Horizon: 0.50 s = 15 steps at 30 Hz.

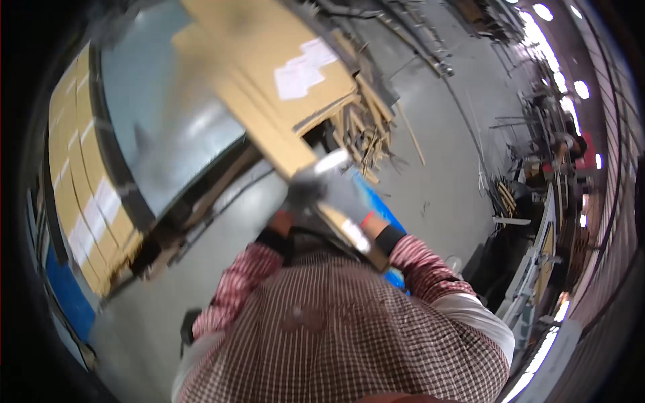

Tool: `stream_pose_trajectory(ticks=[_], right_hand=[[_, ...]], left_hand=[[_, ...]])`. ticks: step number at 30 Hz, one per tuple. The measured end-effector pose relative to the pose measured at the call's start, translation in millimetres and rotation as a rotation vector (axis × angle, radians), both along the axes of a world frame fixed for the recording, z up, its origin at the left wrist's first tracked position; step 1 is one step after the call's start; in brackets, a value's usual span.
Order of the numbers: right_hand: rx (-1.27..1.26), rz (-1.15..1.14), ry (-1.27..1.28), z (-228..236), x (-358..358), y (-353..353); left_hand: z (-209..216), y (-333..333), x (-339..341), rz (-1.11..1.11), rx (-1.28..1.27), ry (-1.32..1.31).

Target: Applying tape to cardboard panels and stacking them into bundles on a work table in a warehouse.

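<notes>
A long tan board (272, 138) slants from the upper left down to my waist, blurred by motion. Both hands wear grey gloves. My left hand (300, 195) looks dark and smeared, and it is closed about the board's near part. On the right side of the board my right hand (346, 198) is closed against the same piece, its fingers partly hidden. The board's near end, with a pale shiny patch, sticks out below the hands in front of my checked apron.
A grey-topped table (151, 158) stands at the left, with long tan packages (80, 161) beyond it. Paper sheets (302, 70) lie on a tan stack ahead, beside scrap strips (366, 127). A blue object (379, 205) is behind my right hand. Another person (571, 146) is far right.
</notes>
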State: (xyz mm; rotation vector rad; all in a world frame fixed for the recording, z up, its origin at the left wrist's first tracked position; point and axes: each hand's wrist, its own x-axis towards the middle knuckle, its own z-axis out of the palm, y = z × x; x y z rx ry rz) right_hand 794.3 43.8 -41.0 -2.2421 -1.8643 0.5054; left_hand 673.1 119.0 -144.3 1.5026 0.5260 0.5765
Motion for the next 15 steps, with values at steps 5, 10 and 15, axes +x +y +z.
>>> stream_pose_trajectory(ticks=[5, 10, 15], right_hand=[[0.130, 0.048, 0.235, 68.9, 52.8, 18.7], [-0.431, 0.404, 0.255, 45.0, 78.2, 89.2], [-0.444, 0.806, -0.125, -24.4, 108.2, 115.5]], left_hand=[[55.6, -6.7, 39.2, 0.148, 0.439, 0.463], [56.1, 0.0, 29.0, 0.132, 0.397, 0.570], [62.4, -10.3, 24.5, 0.225, 0.470, 0.531]])
